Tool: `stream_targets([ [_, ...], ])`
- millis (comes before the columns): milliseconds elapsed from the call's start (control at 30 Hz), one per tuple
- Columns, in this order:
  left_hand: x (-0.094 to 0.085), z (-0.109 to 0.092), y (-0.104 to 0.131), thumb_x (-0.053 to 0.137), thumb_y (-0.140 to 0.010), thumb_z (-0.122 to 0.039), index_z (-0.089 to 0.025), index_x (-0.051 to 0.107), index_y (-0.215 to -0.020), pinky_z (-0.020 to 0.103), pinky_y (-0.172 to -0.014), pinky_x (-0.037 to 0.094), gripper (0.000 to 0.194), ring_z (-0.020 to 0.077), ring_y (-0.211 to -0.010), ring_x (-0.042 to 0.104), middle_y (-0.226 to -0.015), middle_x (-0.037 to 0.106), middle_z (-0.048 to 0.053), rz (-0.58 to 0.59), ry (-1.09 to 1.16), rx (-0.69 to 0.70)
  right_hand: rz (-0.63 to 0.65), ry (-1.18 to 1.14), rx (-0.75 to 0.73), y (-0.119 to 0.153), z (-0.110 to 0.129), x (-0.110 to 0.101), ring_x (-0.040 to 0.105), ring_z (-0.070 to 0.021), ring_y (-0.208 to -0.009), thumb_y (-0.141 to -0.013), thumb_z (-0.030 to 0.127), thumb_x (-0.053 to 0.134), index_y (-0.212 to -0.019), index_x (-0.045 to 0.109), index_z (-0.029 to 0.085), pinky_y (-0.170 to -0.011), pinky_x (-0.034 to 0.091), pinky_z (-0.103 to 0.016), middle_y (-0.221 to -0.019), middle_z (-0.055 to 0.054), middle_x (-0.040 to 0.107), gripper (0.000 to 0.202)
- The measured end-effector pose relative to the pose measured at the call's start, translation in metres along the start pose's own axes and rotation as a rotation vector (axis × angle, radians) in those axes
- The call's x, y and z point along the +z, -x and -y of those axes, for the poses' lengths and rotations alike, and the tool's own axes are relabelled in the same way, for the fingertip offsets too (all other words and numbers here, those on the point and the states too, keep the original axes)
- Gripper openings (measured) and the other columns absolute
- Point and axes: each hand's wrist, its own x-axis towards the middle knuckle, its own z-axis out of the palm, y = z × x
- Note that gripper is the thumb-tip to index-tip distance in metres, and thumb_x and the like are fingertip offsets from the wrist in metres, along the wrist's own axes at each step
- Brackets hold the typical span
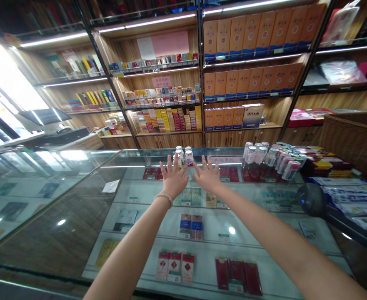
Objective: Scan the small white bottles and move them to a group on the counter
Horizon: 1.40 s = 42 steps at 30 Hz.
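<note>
Both my arms stretch forward over the glass display counter (171, 204). My left hand (173, 177), with a pale bracelet at the wrist, has its fingers spread and holds nothing. Beside it my right hand (208, 175) is also spread, palm down and with nothing in it; the two thumbs nearly meet. Just beyond my fingertips stands a small group of clear-capped jars (188, 156) near the counter's far edge, partly covered by my left fingers. Whether either hand touches the glass, I cannot tell.
More jars (260, 153) and small bottles (288, 164) stand to the right. A black scanner (311, 200) juts in by blue-and-white boxes (348, 193) and a wicker basket (355, 141). Cigarette packs (174, 266) lie under the glass. Wooden shelves of orange boxes (245, 35) rise behind.
</note>
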Motion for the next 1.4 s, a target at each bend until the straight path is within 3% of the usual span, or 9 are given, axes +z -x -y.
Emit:
stream_targets([
  [267, -0.007, -0.002, 0.001, 0.05, -0.096, -0.045, -0.032, 0.051, -0.15, 0.067, -0.122, -0.01, 0.056, 0.0365, -0.159, 0.001, -0.172, 0.011, 0.006, 0.001, -0.014, 0.031, -0.025, 0.053, 0.001, 0.005, 0.002, -0.005, -0.003, -0.0308, -0.159, -0.105, 0.05, 0.022, -0.161, 0.021, 0.04, -0.12, 0.0, -0.065, -0.173, -0.005, 0.001, 0.058],
  [667, -0.031, -0.017, 0.007, 0.049, -0.097, -0.048, -0.029, 0.049, -0.151, 0.065, -0.122, -0.013, 0.057, 0.0337, -0.159, 0.004, -0.171, 0.014, 0.007, 0.018, -0.068, 0.064, -0.02, 0.069, -0.032, 0.036, -0.016, -0.043, -0.003, -0.0312, -0.158, -0.104, 0.051, 0.024, -0.161, 0.025, 0.037, -0.121, -0.001, -0.064, -0.173, -0.004, -0.001, 0.058],
  [967, -0.052, -0.054, 0.022, 0.048, -0.098, -0.05, -0.029, 0.051, -0.15, 0.067, -0.121, -0.011, 0.056, 0.0347, -0.159, 0.006, -0.17, 0.016, 0.009, -0.002, -0.061, 0.094, -0.088, 0.08, -0.046, 0.074, -0.033, -0.066, 0.004, -0.0327, -0.158, -0.105, 0.048, 0.026, -0.16, 0.029, 0.037, -0.121, 0.004, -0.066, -0.173, -0.006, 0.007, 0.056],
  [1167, -0.063, -0.086, 0.037, 0.046, -0.099, -0.053, -0.029, 0.05, -0.151, 0.07, -0.121, -0.005, 0.057, 0.0377, -0.158, 0.008, -0.17, 0.017, 0.012, -0.011, -0.059, 0.082, -0.196, 0.146, -0.089, 0.115, -0.066, -0.088, 0.012, -0.0332, -0.157, -0.105, 0.049, 0.026, -0.155, 0.04, 0.036, -0.121, 0.009, -0.066, -0.171, -0.008, 0.019, 0.053],
  [1400, -0.062, -0.125, 0.048, 0.043, -0.1, -0.053, -0.032, 0.049, -0.151, 0.072, -0.121, 0.003, 0.055, 0.0389, -0.158, 0.01, -0.17, 0.019, 0.011, -0.006, -0.01, 0.103, -0.229, 0.2, -0.065, 0.153, -0.103, -0.109, 0.017, -0.0338, -0.156, -0.105, 0.047, 0.03, -0.155, 0.041, 0.038, -0.12, 0.011, -0.066, -0.169, -0.008, 0.025, 0.051],
])
